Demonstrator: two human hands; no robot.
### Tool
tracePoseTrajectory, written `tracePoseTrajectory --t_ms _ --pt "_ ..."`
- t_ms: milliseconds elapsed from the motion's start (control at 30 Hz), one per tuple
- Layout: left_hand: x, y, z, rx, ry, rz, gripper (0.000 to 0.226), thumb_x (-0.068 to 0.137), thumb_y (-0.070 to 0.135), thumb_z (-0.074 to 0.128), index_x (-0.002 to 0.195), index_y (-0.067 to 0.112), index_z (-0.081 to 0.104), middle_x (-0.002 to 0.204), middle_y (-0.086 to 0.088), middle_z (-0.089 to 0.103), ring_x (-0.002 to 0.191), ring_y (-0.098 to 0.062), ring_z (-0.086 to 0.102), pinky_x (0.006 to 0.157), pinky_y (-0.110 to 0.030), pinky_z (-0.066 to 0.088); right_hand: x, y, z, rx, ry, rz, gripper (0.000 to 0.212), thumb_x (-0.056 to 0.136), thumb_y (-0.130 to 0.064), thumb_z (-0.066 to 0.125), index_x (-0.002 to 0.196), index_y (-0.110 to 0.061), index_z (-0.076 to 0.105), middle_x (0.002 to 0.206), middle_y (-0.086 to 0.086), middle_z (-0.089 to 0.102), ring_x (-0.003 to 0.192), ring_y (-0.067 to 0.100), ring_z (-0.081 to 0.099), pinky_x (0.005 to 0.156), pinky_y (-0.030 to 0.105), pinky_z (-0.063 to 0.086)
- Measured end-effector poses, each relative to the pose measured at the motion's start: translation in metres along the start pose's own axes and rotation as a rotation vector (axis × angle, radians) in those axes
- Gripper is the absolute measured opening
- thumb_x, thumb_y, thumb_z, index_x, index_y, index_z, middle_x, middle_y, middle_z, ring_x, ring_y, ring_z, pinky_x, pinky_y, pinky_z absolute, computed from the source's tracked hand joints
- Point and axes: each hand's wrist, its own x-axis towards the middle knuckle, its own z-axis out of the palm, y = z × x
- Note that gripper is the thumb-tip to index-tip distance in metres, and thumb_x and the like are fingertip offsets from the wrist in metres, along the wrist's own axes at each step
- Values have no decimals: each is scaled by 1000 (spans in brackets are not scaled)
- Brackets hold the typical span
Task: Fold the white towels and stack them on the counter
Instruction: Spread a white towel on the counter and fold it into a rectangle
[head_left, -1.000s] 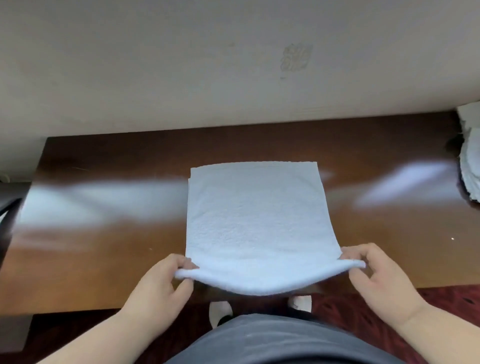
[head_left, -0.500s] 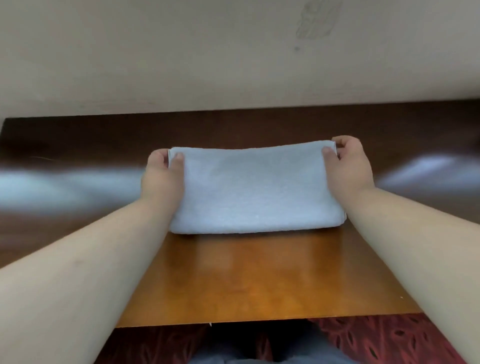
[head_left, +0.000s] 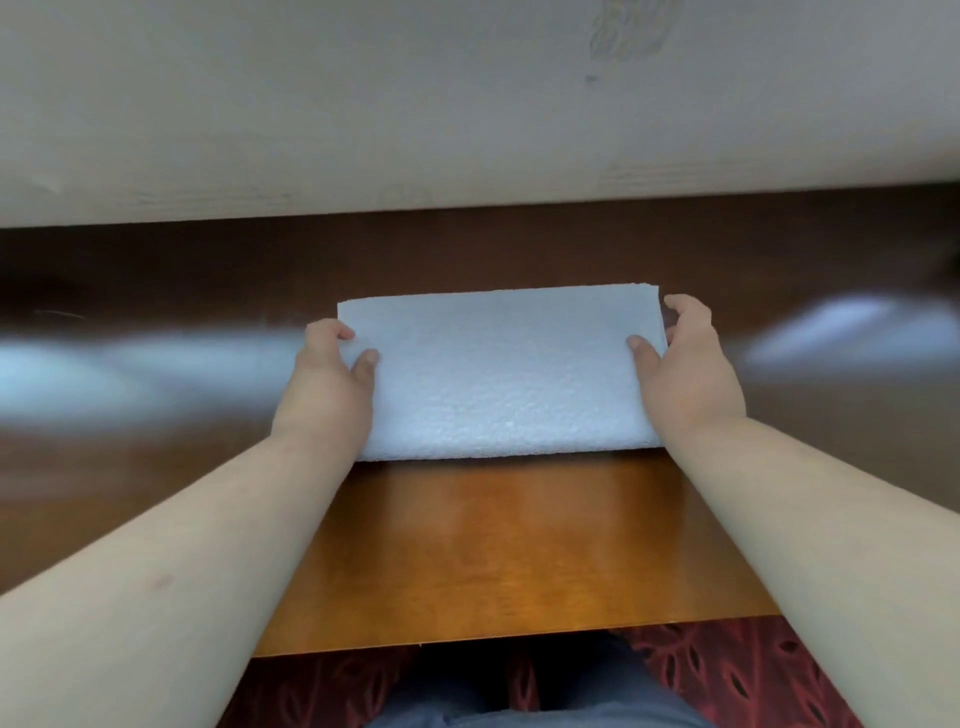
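Since half a second ago both hands slid back from the far corners to the short ends of the towel (head_left: 501, 371), which sits folded in half mid-counter (head_left: 483, 551). Left hand (head_left: 332, 384) and right hand (head_left: 685, 371) each pinch an end lightly, thumb on top. Looks soft, light, floppy terry, so gripping the ends suits the next fold. Glossy, slick wood underneath.

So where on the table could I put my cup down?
The bare wood between the towel and the near edge of the counter, framed by both forearms, is open. The dark strip between towel and wall looks bare too. The towel's ends are crowded by the left hand and right hand.
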Motion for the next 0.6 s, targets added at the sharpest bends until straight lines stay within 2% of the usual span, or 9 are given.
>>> tracePoseTrajectory --t_ms 67,100,133,200,233,300,367,500,600 --pt "-5 6 2 116 141 180 33 95 35 56 126 30 44 135 -3 44 109 -24 52 90 -38 45 -4 -8 2 -146 105 -80 57 93 -34 63 143 -31 35 142 2 43 127 27 45 99 43 40" --pt "-10 12 6 165 208 350 38 95 32 57 131 25 47 141 -4 42 122 -25 46 103 -39 37 -9 -15 5 -223 150 -183 61 91 -36 62 145 -30 35 148 4 37 134 27 36 109 45 32" --pt "-16 20 11 183 214 532 40 95 28 57 134 21 50 145 -6 43 130 -26 41 109 -39 29 -15 -24 11 -288 160 -322 62 91 -39 60 146 -29 35 153 4 33 139 26 28 115 46 24" --pt "-27 34 25 260 49 848 43 97 27 49 139 17 51 149 -8 44 139 -29 36 115 -41 20 -25 -39 26 -403 35 -568 60 94 -45 51 149 -26 37 160 5 27 148 25 17 120 49 12" --pt "-31 36 33 361 -58 922 46 100 32 40 144 19 46 154 -8 38 144 -29 29 117 -43 15 -27 -42 34 -460 -71 -616 60 96 -49 44 151 -27 36 163 5 22 151 25 10 121 50 6" --pt "-27 31 44 563 -211 857 58 98 50 20 154 32 21 164 -3 11 150 -23 3 120 -45 -1 -26 -37 43 -561 -244 -551 69 95 -62 27 157 -33 20 167 1 6 153 23 -5 122 50 -3" --pt "-10 17 45 667 -225 727 67 91 66 9 153 42 1 164 5 -7 149 -18 -13 119 -46 -10 -18 -23 43 -627 -278 -468 80 89 -75 13 158 -36 4 168 -1 -4 152 21 -12 122 50 -7" --pt "19 -6 27 718 -165 598 74 85 75 2 151 44 -8 163 7 -12 149 -18 -16 119 -48 -8 -9 -2 30 -638 -214 -337 90 81 -86 0 156 -37 -3 167 -1 -6 152 21 -12 120 55 -3" --pt "25 -19 12 746 -185 532 74 84 75 -2 150 44 -12 163 5 -17 148 -20 -19 119 -49 -6 -11 4 21 -648 -253 -271 87 83 -84 3 156 -37 -8 166 -4 -13 152 24 -13 121 55 -1"
